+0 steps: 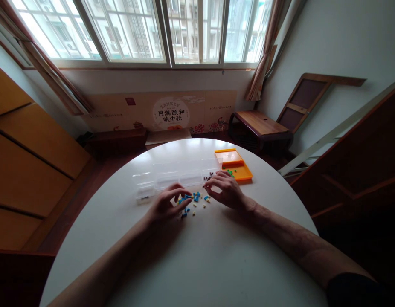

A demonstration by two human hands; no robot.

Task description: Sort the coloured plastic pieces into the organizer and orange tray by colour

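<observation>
On the white tabletop [197, 264], two bare hands bend over small loose pieces, two containers set within reach.
From where I stand, the left hand [168, 202] arches beside the blue pieces [196, 197], its fingers parted, perhaps to guard the heap; whether it touches them I cannot tell. The right hand [227, 190] appears to pinch a dark piece [204, 186] between its fingers, a grip suited to so small a thing, near the clear box [168, 182], whose right end holds dark bits [209, 175]. Yellow pieces [204, 207] lie scattered, easily taken singly; the orange tray's [244, 172] rim likely confines the green pieces [230, 172].
</observation>
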